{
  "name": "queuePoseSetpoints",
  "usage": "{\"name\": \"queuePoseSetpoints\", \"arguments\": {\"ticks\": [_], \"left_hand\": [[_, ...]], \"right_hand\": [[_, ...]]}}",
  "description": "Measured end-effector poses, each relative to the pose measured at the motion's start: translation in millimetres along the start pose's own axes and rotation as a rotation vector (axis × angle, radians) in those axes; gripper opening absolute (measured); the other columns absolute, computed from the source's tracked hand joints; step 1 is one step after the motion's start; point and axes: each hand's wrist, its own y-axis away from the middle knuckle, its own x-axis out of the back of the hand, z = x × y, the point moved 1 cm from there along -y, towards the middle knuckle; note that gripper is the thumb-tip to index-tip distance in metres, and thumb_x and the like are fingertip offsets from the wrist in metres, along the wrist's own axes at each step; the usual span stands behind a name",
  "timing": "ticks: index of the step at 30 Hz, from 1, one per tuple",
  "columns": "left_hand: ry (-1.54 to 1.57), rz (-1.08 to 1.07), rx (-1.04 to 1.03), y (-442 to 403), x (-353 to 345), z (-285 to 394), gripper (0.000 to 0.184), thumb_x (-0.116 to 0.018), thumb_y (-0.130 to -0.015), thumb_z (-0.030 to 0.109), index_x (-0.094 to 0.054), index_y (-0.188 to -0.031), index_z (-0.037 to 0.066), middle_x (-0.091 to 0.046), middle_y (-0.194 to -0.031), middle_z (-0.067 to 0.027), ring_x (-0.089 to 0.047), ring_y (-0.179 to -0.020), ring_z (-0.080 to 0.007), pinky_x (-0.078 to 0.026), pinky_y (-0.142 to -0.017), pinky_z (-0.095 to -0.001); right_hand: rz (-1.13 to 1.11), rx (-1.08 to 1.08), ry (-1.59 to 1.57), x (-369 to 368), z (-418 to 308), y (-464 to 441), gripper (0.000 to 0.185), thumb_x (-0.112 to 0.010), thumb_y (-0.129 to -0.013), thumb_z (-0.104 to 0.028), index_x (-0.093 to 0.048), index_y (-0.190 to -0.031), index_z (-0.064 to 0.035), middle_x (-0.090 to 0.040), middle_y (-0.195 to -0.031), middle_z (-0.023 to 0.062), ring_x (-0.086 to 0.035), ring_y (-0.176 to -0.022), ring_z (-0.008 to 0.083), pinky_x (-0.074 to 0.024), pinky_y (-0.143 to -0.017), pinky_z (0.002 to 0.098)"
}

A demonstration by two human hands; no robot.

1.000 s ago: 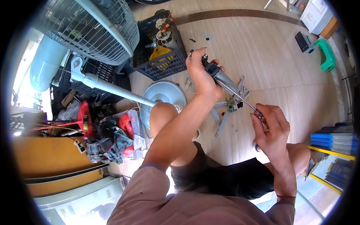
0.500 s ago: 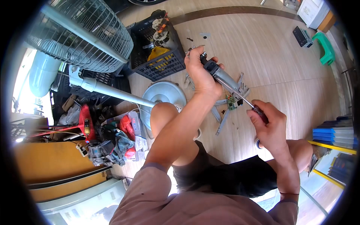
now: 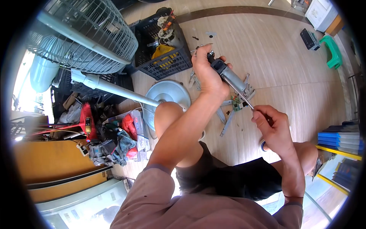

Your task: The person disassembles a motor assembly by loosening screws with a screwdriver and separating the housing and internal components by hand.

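Observation:
My left hand is wrapped round a grey metal cylinder with a black end, which looks like a small motor and is held tilted above the floor. My right hand grips a screwdriver by its handle, now mostly hidden in the fingers. The thin screwdriver shaft runs up along the cylinder's side; whether its tip sits in a screw I cannot tell. Below on the floor lie a green circuit board and flat metal strips, close under the cylinder.
A black plastic crate with parts stands ahead on the left, beside a caged fan and its round base. Clutter with a red bag lies at left. A green stool and black box are far right.
The cylinder and my left hand have shifted slightly right and down in view. My right fingers now cover more of the screwdriver handle, which showed before.

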Motion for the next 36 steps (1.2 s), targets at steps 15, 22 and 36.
{"name": "queuePoseSetpoints", "arguments": {"ticks": [15,22,36], "left_hand": [[-0.055,0.013,-0.019,12.1,-5.4,-7.7,0.029,-0.071,-0.077,0.032,-0.052,-0.090,0.014,-0.050,-0.083,-0.0008,-0.056,-0.070,-0.0187,-0.045,-0.058,-0.0367],[-0.090,0.008,-0.019,19.3,-7.7,-12.7,0.030,-0.070,-0.079,0.030,-0.051,-0.097,0.015,-0.050,-0.087,-0.0019,-0.057,-0.070,-0.0194,-0.046,-0.056,-0.0380],[-0.233,-0.044,-0.080,20.6,-3.5,-29.7,0.038,-0.070,-0.080,0.029,-0.044,-0.104,0.014,-0.045,-0.094,-0.0031,-0.056,-0.071,-0.0189,-0.047,-0.053,-0.0377]], "right_hand": [[0.009,0.224,0.157,-10.8,7.2,-4.4,0.019,-0.063,-0.096,-0.017,-0.062,-0.095,0.0020,-0.061,-0.077,0.0176,-0.061,-0.065,0.0337,-0.0472,-0.058,0.0384],[0.118,0.291,0.285,-10.3,8.2,-3.4,0.012,-0.065,-0.093,-0.010,-0.063,-0.091,0.0014,-0.063,-0.076,0.0177,-0.060,-0.064,0.0341,-0.0471,-0.058,0.0394],[0.074,0.215,0.100,-14.4,19.0,-12.8,0.015,-0.061,-0.096,-0.012,-0.065,-0.093,0.0019,-0.065,-0.070,0.0151,-0.062,-0.058,0.0265,-0.0478,-0.056,0.0342]]}}
